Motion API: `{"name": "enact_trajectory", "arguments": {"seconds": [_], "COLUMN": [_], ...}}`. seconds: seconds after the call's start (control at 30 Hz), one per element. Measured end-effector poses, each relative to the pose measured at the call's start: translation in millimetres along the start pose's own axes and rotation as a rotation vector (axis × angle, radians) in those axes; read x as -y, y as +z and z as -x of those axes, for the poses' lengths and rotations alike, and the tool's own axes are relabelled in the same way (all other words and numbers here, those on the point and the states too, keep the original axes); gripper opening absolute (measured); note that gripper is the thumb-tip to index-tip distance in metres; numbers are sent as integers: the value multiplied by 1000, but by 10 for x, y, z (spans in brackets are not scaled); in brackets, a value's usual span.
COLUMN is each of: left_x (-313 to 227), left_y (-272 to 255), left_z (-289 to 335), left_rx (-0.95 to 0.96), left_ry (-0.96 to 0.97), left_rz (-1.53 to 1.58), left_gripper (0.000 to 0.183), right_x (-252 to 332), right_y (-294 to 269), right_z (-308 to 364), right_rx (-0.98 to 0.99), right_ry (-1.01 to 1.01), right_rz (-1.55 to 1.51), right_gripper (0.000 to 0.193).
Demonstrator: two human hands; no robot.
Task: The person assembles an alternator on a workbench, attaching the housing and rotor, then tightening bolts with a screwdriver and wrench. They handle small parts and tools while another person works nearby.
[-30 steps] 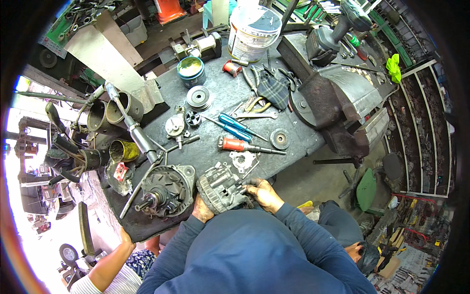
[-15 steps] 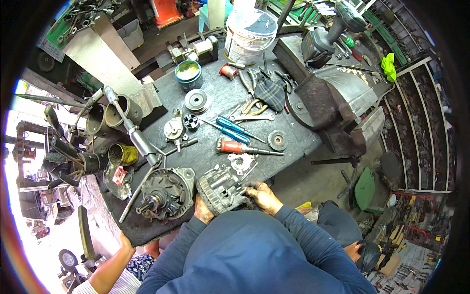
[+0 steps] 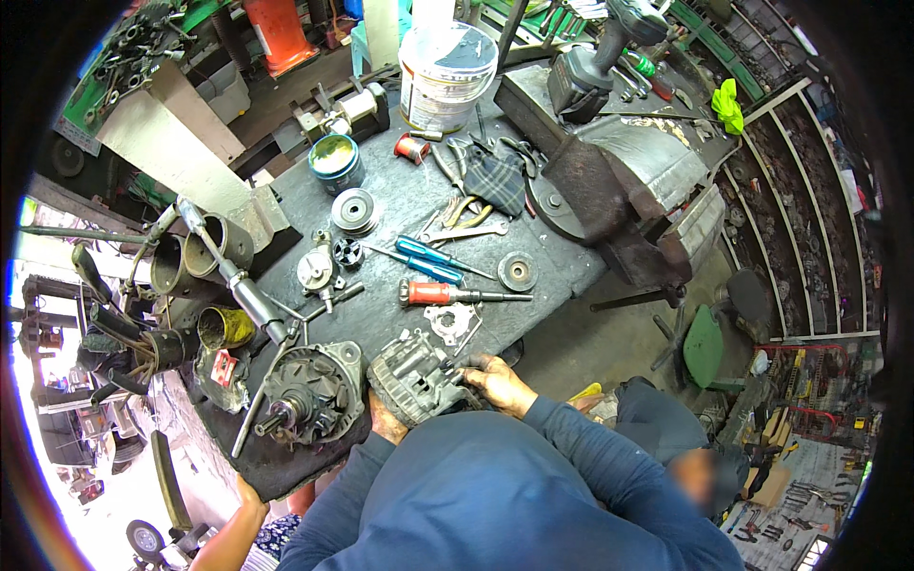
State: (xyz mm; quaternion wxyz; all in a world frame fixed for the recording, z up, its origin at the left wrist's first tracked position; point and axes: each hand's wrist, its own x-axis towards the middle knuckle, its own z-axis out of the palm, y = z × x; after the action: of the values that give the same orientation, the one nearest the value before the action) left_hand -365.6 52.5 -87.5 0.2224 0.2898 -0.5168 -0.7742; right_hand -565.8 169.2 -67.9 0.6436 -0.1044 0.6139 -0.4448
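At the bench's near edge I hold the finned metal alternator housing (image 3: 416,378) with its ring of stator windings. My left hand (image 3: 386,420) grips its lower left side, the fingers partly hidden beneath it. My right hand (image 3: 502,384) is closed at its right edge, with thumb and fingertips on a small part there that I cannot make out. To the left lies the other alternator half (image 3: 312,395), its fan and shaft facing up. Just beyond the housing sit a thin metal bracket plate (image 3: 451,324) and a red-handled screwdriver (image 3: 433,293).
Blue screwdrivers (image 3: 428,259), a wrench (image 3: 466,233), pulleys (image 3: 354,211) and a plaid cloth (image 3: 495,181) lie farther back. A large vise (image 3: 619,195) stands at right, a white bucket (image 3: 446,86) behind. Another person's hand (image 3: 249,495) touches the bench's left edge; someone else crouches at right.
The view has turned slightly, so the bench and its things appear farther left. Both hands keep their hold on the alternator housing, with little visible movement.
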Motion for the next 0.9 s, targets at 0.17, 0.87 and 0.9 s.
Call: {"name": "enact_trajectory", "arguments": {"seconds": [0.17, 0.87, 0.9], "left_x": [-150, -402, -444], "left_y": [1, 82, 76], "left_z": [-24, -127, -144], "left_rx": [111, 96, 115], "left_ry": [205, 80, 175], "left_rz": [-663, -567, -734], "left_gripper": [50, 45, 43], "right_x": [3, -207, -202], "right_y": [12, -145, -151], "right_z": [4, -137, -133], "right_rx": [-9, 180, 174], "right_ry": [-1, 44, 55], "right_rz": [17, -161, -166], "right_gripper": [28, 36, 36]}}
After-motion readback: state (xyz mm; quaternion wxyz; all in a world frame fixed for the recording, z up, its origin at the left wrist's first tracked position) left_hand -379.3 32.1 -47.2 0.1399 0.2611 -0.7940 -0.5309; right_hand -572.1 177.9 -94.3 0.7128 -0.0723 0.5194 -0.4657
